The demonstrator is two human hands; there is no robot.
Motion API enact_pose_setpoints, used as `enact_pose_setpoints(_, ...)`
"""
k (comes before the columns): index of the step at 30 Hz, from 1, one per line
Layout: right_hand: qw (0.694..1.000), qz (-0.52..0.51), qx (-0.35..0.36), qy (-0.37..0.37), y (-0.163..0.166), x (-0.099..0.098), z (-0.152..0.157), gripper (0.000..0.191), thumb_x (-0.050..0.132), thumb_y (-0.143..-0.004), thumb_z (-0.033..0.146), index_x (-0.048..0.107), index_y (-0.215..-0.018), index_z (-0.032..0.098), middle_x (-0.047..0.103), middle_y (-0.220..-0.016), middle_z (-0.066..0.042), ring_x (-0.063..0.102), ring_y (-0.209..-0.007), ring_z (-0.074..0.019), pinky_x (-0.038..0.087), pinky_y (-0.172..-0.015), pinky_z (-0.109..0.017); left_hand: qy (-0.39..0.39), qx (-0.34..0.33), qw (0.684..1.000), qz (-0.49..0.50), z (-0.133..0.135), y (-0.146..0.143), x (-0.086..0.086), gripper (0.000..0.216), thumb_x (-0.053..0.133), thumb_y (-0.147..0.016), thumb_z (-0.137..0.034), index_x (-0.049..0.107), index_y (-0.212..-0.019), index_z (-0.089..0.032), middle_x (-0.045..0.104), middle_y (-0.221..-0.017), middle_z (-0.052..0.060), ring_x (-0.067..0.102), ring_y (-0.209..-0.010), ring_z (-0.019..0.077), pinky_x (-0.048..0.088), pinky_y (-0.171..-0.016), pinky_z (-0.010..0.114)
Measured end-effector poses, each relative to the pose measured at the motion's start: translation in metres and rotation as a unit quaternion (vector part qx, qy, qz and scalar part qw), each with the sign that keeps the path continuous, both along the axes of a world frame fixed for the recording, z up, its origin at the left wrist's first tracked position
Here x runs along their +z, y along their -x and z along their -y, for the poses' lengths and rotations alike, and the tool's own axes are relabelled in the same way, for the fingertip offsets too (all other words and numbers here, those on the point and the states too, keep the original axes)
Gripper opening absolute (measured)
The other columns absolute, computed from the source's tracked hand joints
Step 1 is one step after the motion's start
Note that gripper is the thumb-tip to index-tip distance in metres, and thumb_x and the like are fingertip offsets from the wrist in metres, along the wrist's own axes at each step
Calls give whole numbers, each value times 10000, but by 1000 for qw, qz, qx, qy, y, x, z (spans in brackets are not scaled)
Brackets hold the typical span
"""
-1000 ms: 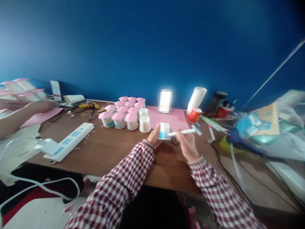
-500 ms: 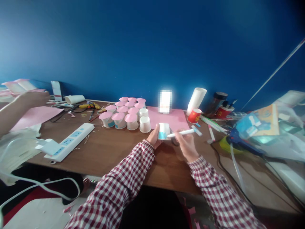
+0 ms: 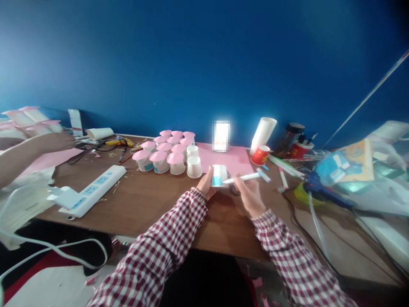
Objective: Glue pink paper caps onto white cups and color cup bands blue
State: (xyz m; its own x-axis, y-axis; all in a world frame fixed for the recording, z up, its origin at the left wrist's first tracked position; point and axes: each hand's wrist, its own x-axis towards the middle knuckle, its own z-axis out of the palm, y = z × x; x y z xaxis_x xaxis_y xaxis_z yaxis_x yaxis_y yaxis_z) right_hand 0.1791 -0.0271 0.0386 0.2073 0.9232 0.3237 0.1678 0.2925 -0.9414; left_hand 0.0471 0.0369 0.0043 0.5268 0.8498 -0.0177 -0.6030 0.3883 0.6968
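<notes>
My left hand [image 3: 206, 183] is closed around the left side of a white paper cup [image 3: 220, 170], held upside down above the table. A light-blue patch covers the lower part of that cup's side. In my right hand [image 3: 251, 194] is a white marker pen [image 3: 245, 178], its tip at the blue patch and its blue end pointing right. Whether the tip presses on the cup I cannot tell. Left of my hands, two bare white cups [image 3: 194, 167] stand upside down beside several cups topped with pink paper discs [image 3: 175, 158].
Pink paper [image 3: 236, 157] lies behind the cup. A red cup [image 3: 260, 155], a white roll [image 3: 263, 132] and a glue gun [image 3: 329, 192] are to the right. A power strip [image 3: 96, 189] sits on the left, near another person's arm [image 3: 38, 149].
The other person's hand at the far left has moved lower and slightly to the right. My hands, the cup and the marker have barely shifted.
</notes>
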Motion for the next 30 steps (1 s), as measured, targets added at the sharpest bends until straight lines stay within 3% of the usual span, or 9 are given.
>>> enact_pose_setpoints(4,1000,-10,-4,-5,0,1,-1,211,581,-768,375,566,-733,168,496,-569,27,423,-500,-93,327,-452,-217,-4,-4,1000,6,0,0,1,544,365,-870,-500,599,-1057,-45,676,-905,153,647,-816,229,500,-784,350)
enact_pose_setpoints(10,1000,-9,7,5,0,0,-1,209,581,-765,356,545,-683,167,419,-491,52,385,-474,-87,296,-439,-212,6,-6,1000,-8,0,0,2,577,324,-876,-515,607,-1039,-40,677,-880,156,648,-811,230,501,-790,360)
enact_pose_setpoints(16,1000,-20,6,5,-1,-1,-2,212,579,-775,376,571,-733,168,495,-577,25,402,-486,-88,303,-439,-218,1,8,1000,6,1,0,2,530,356,-880,-481,594,-1074,-50,677,-912,148,645,-836,216,495,-811,339)
enact_pose_setpoints(21,999,-11,40,0,-1,-2,-1,218,578,-777,371,561,-716,162,417,-505,52,372,-466,-82,288,-436,-214,12,8,1000,-5,-2,0,-1,560,344,-869,-519,612,-1010,-48,681,-851,151,653,-771,217,511,-750,339)
enact_pose_setpoints(30,1000,0,8,-10,0,0,-1,218,579,-772,372,577,-725,159,495,-565,25,413,-497,-88,311,-445,-213,4,3,1000,6,2,-1,5,526,347,-886,-474,591,-1070,-47,680,-885,144,649,-792,212,504,-772,335)
